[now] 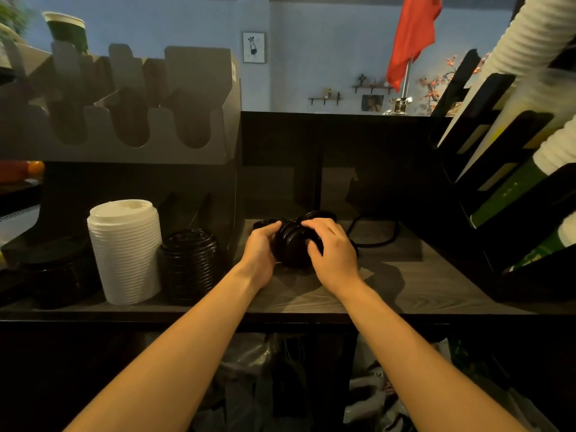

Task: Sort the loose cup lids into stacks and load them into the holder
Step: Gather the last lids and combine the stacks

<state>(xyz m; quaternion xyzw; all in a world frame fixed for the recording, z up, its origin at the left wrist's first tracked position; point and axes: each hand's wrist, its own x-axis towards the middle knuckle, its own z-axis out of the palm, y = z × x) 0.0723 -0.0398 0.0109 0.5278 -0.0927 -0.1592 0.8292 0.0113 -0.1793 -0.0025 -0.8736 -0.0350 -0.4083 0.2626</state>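
Black ribbed lids (291, 244), round and glossy, are gripped on edge above the woodgrain counter (389, 275) by curled fingers of left hand (260, 249) and right hand (332, 247).

Directly before you, the loose lids (293, 244) are glossy black. To your left: a ribbed white lid stack (124, 251) and a ribbed black lid stack (188, 263). Holder (124, 145), plain grey; table (311, 294), grey wood grain. Green cups (511, 194) in a black rack (492, 88); red flag (411, 35); blue wall (311, 57).

Bare counter (389, 275) right of lid stacks (124, 251)
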